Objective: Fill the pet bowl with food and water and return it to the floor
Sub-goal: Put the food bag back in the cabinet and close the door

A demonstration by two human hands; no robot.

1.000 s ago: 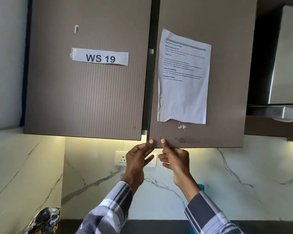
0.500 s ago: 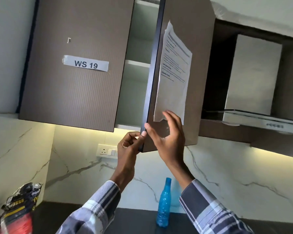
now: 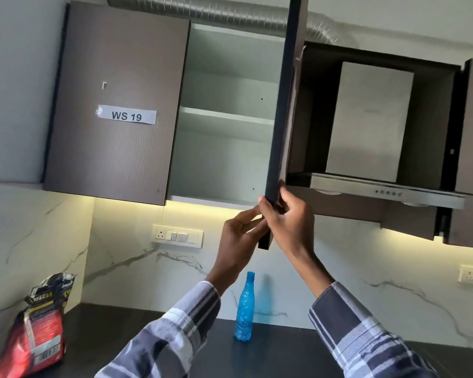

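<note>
The right cabinet door (image 3: 281, 126) stands swung out, edge-on to me. My right hand (image 3: 290, 219) grips its lower corner, thumb on the near edge and fingers on the outer face. My left hand (image 3: 238, 236) is just left of that edge, its fingers touching the door's inner side. The cabinet's white shelves (image 3: 227, 115) look bare. A blue water bottle (image 3: 245, 309) stands on the dark counter (image 3: 271, 347) below my hands. A red and black food bag (image 3: 36, 326) sits at the counter's left end. No pet bowl is in view.
The left door (image 3: 115, 105) labelled WS 19 stays closed. A steel range hood (image 3: 380, 189) hangs to the right of the open door. A switch panel (image 3: 178, 237) sits on the marble backsplash, and a ribbed duct (image 3: 216, 12) runs above the cabinets.
The right door has swung from closed to fully open, turning its taped paper out of sight. Both hands followed its lower corner outward. The view pulled back, bringing the bottle and bag into sight.
</note>
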